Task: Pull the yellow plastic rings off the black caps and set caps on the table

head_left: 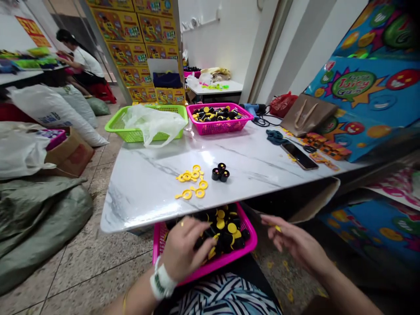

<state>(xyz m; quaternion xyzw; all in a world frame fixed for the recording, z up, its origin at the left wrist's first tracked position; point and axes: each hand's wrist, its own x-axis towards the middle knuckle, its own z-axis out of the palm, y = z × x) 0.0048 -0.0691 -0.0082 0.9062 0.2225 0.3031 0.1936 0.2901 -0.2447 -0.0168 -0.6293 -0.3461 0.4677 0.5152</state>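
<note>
My left hand [187, 247] hovers over the pink basket [251, 240] on my lap, its fingers spread and curved above the black and yellow pieces [226, 232]. Whether a piece touches its fingertips is hidden. To the right of that basket, in the air, is my right hand [288, 238], with a small yellow piece [278, 228] between its fingers. On the marble-patterned table [147, 197] lie several loose yellow rings with tabs [187, 194]. Beside them stand three black cylinders [224, 176] close together.
A green basket [131, 134] with a plastic bag and a second pink basket [219, 127] of pieces stand at the table's back. A phone [299, 156], cloth and paper bag [305, 116] are at right. A person [83, 61] sits at back left.
</note>
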